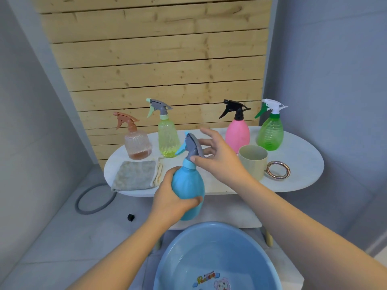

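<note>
Blue spray bottle (188,189) upright, nozzle leftward

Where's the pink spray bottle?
In the head view, the pink plastic spray bottle stands back right on the white oval table, behind the beige mug.

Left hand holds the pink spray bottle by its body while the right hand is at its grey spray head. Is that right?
Not quite. The head view shows the left hand gripping the blue spray bottle; the pink spray bottle stands untouched on the table. The right hand is at the grey spray head, as stated.
</note>
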Demonstrator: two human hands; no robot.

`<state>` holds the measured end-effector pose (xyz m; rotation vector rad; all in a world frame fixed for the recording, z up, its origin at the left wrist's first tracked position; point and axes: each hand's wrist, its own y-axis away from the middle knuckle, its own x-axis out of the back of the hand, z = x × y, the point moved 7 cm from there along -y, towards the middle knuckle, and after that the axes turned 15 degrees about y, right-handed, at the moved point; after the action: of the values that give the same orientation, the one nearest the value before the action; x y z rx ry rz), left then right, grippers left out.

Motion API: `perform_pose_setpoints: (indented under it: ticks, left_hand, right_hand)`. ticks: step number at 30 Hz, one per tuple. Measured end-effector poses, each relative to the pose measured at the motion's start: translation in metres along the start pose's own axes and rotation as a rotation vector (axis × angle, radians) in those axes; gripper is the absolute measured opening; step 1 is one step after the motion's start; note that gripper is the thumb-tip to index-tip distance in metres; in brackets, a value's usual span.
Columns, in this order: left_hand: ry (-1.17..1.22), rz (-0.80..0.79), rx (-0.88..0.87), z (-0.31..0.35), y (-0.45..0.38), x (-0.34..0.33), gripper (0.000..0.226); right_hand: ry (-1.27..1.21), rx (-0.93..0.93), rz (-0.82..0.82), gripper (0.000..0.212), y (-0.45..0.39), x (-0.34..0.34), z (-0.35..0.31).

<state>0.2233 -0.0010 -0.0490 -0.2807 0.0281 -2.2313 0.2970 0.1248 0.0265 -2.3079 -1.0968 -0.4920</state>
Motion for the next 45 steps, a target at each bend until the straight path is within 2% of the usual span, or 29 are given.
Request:
perform_pose_setpoints:
  ticks: [3, 6, 7, 12, 16, 23, 26, 29, 31, 35, 37, 40, 45]
  left_hand:
    - [0.032, 0.019, -0.036, 0.006, -0.001, 0.001, 0.071]
    - [0.051, 0.027, -0.046, 0.008, -0.002, 0.0, 0.066]
    - [0.054, 0.027, -0.041, 0.007, -0.003, 0.0, 0.066]
    - [0.067, 0.025, -0.01, 0.003, -0.005, -0.002, 0.073]
    - [0.063, 0.02, -0.021, 0.002, -0.005, -0.002, 0.073]
    - [0.084, -0.014, 0.002, 0.002, -0.002, -0.01, 0.081]
    - [0.131, 0.017, 0.024, 0.003, -0.002, -0.013, 0.082]
    - [0.147, 0.053, 0.022, 0.009, -0.002, -0.014, 0.079]
    - [0.161, 0.065, 0.018, 0.012, -0.003, -0.013, 0.079]
    - [0.175, 0.085, 0.024, 0.011, -0.003, -0.011, 0.072]
    - [0.162, 0.085, 0.017, 0.01, -0.004, -0.012, 0.075]
    - [0.114, 0.078, 0.004, 0.01, -0.004, -0.017, 0.075]
    - [0.127, 0.096, 0.012, 0.012, -0.004, -0.023, 0.064]
  right_hand:
    - [-0.192, -0.132, -0.072, 0.058, -0.001, -0.007, 0.01]
    - [-0.245, -0.166, -0.16, 0.026, 0.003, -0.018, 0.008]
    - [-0.228, -0.166, -0.184, 0.017, 0.004, -0.022, 0.007]
    - [0.059, -0.044, -0.136, 0.011, 0.005, -0.02, -0.003]
    - [0.211, 0.042, -0.074, 0.018, 0.005, -0.018, -0.006]
    - [0.263, -0.126, 0.084, 0.047, 0.008, -0.018, 0.003]
    - [0.131, -0.165, 0.122, 0.039, 0.011, -0.021, 0.004]
    - [0.068, -0.125, 0.133, 0.032, 0.013, -0.027, 0.002]
    - [0.044, -0.128, 0.085, 0.026, 0.012, -0.03, 0.002]
    - [-0.205, -0.197, -0.052, 0.017, 0.011, -0.036, 0.007]
    - [-0.256, -0.224, 0.002, 0.02, 0.011, -0.034, 0.011]
    - [-0.264, -0.259, 0.123, 0.035, 0.013, -0.032, 0.016]
    - [-0.252, -0.269, 0.26, 0.032, 0.018, -0.033, 0.018]
